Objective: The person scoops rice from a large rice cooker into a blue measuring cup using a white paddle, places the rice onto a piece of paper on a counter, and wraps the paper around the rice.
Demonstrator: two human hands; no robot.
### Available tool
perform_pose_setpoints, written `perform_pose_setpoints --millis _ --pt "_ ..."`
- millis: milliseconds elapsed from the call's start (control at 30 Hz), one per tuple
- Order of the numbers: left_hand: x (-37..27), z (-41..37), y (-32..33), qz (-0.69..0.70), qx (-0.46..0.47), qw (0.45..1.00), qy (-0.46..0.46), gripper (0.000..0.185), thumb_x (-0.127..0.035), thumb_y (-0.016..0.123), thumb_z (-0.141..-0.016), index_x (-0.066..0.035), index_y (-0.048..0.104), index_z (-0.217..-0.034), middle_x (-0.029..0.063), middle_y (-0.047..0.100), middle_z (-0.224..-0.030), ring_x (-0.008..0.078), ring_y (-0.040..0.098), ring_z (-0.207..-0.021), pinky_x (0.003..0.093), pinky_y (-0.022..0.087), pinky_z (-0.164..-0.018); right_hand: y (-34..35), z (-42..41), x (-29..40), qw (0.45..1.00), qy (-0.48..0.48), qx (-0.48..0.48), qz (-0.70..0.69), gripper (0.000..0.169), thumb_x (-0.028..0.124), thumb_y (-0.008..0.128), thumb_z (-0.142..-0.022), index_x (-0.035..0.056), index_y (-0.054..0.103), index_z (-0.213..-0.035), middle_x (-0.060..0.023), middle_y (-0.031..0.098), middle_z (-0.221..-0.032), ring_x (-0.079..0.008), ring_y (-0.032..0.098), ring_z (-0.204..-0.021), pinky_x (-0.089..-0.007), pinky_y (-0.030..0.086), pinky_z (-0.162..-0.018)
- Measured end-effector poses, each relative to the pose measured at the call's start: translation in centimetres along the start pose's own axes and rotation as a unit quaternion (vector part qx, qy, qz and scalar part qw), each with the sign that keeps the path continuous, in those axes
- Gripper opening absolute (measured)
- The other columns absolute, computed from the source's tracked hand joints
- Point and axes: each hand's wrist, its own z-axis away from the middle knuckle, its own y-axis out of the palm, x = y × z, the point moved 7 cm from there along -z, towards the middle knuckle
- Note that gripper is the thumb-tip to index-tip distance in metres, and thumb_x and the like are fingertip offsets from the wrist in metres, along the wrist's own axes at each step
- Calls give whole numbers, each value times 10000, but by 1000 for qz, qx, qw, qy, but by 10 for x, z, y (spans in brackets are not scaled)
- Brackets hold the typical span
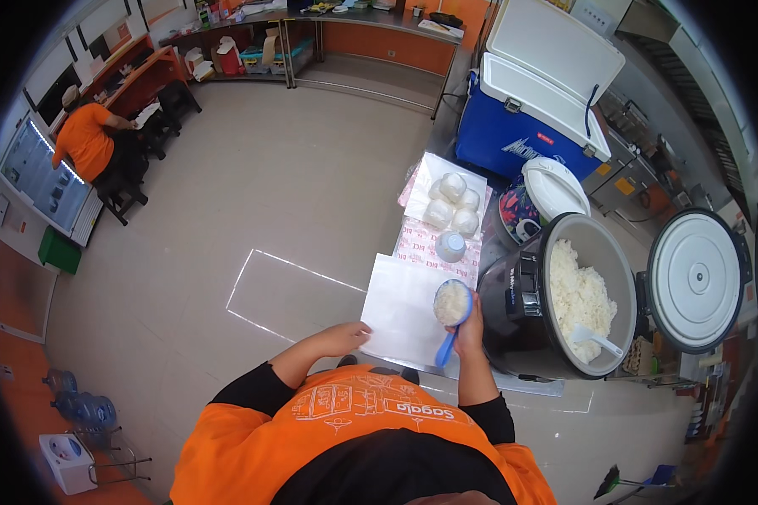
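Observation:
In my right hand [469, 325] is a blue plastic scoop [446, 348], its round cup filled with white cooked rice [451, 303]. It is over a sheet of white paper [398, 309] at the counter's near edge. My left hand [347, 338] touches the paper's left edge with its fingertips and holds nothing that I can see. Beyond the paper, a small pale-blue cup [450, 247] stands upside down on printed wrapping paper [417, 243]. Several rounded white portions [453, 185] sit farther back on white paper. To the right, a large open rice cooker [518, 315] holds cooked rice and a white paddle [597, 339].
A smaller floral rice cooker [517, 211] with its lid raised and an open blue cooler box [524, 132] stand behind the large cooker. The large cooker's lid [695, 281] hangs open at right. A person in orange [88, 142] sits on a stool at far left.

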Motion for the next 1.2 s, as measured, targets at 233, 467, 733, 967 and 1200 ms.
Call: perform_pose_setpoints --millis 233,467,733,967,1200 --pt "56 -7 10 21 -233 972 39 315 -124 619 -836 -6 569 -1124 154 622 -998 255 626 -843 337 512 -766 62 6 -20 613 -229 -7 756 286 269 463 -953 101 569 -1160 -141 536 -986 -304 603 -835 -431 524 -624" --pt "69 -18 23 94 -219 971 28 303 -83 634 -811 -35 584 -1105 131 620 -971 214 603 -838 345 511 -724 44 -8 -83 569 -273 49 774 368 202 483 -905 143 513 -1267 -231 523 -1198 -364 601 -926 -478 530 -691" --pt "52 -10 11 59 -236 968 70 331 -91 653 -758 -8 564 -1066 142 615 -961 263 612 -860 364 504 -735 70 12 -70 513 -250 29 820 345 173 487 -928 62 486 -1255 -198 491 -1150 -341 590 -949 -407 551 -696" --pt "63 -19 12 37 -237 969 65 424 -112 694 -725 -9 548 -1109 152 620 -1001 287 604 -923 392 488 -780 69 7 -72 457 -294 4 839 334 159 519 -912 59 490 -1230 -143 482 -1096 -263 607 -890 -342 571 -605" --pt "60 -24 15 -23 -220 971 92 540 -136 780 -633 -3 549 -1102 171 601 -1055 317 586 -984 387 477 -826 71 7 -69 496 -254 23 830 348 168 506 -929 52 474 -1256 -174 467 -1144 -304 603 -918 -386 563 -653"
